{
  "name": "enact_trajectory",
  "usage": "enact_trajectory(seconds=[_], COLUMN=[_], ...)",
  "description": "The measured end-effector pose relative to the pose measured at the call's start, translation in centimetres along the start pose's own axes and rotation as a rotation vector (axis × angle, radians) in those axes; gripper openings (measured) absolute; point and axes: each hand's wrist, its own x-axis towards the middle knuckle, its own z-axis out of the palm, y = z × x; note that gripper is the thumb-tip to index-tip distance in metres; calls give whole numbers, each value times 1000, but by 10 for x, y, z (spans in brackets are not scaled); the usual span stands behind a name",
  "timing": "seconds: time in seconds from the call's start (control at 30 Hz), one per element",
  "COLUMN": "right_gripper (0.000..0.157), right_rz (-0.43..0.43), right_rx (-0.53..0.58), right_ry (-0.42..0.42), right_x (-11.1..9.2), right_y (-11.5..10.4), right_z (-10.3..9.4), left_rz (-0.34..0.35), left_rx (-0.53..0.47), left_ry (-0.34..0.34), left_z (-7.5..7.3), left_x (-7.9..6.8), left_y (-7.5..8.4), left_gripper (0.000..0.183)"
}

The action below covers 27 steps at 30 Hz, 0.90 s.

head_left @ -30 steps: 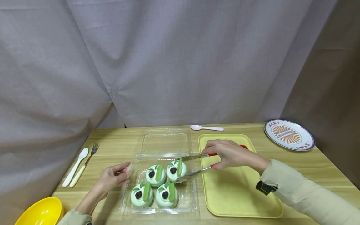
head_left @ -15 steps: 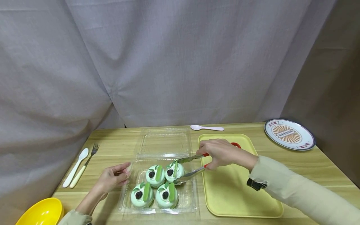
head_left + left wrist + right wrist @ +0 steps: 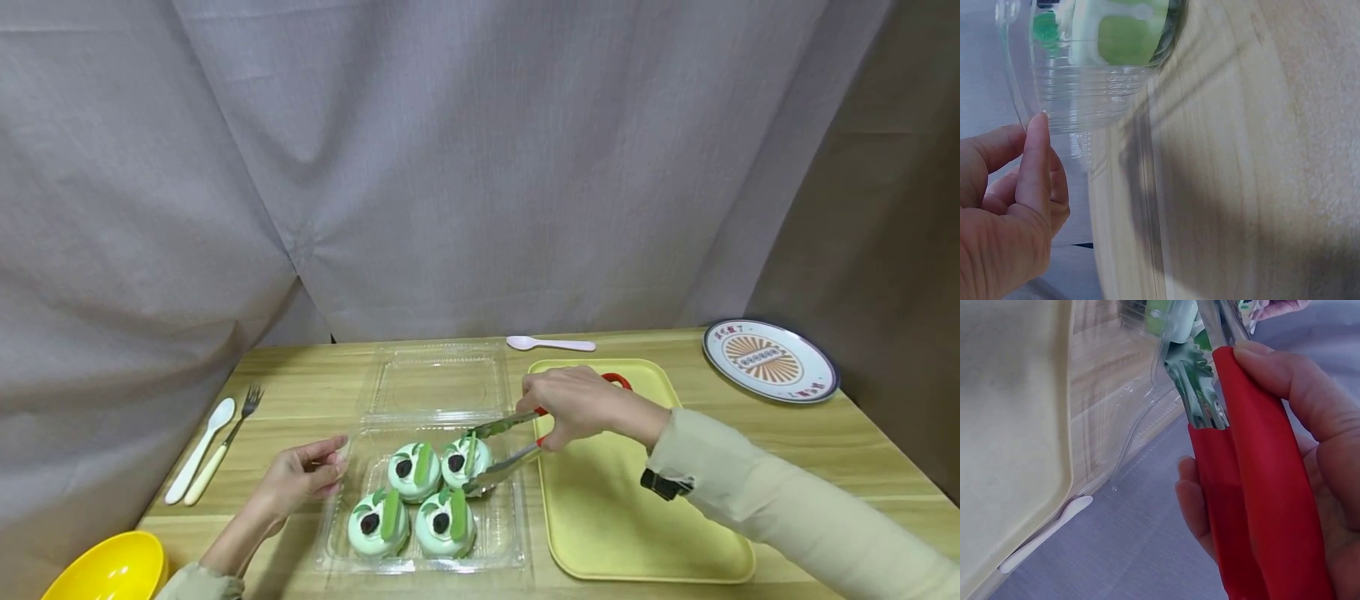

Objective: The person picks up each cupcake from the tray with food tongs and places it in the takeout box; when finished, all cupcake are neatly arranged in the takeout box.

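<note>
1. My right hand (image 3: 577, 404) grips the red-handled tongs (image 3: 501, 450), fingers curled round the handles.
2. The tong tips sit on either side of the back-right cake (image 3: 465, 460); I cannot tell whether they squeeze it.
3. That cake sits in the clear box (image 3: 498, 533) with three other cakes, just left of the yellow tray (image 3: 637, 517).
4. My left hand (image 3: 300, 479) rests at the box's left edge, fingers loosely bent, one fingertip touching the plastic.
</note>
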Motion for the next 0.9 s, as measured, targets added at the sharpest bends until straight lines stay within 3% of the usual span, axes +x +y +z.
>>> enact_trajectory(seconds=[0.4, 0.9], right_gripper=[38, 25], right_rz=[10, -65], right_rx=[3, 16], right_ry=[-50, -59], right_x=[4, 10], right_y=[0, 4], right_z=[-5, -10], left_rz=[-2, 0], left_rx=[-10, -2], left_ry=[2, -4], left_z=[1, 1], left_x=[-1, -1], left_y=[0, 0], left_gripper=[60, 59])
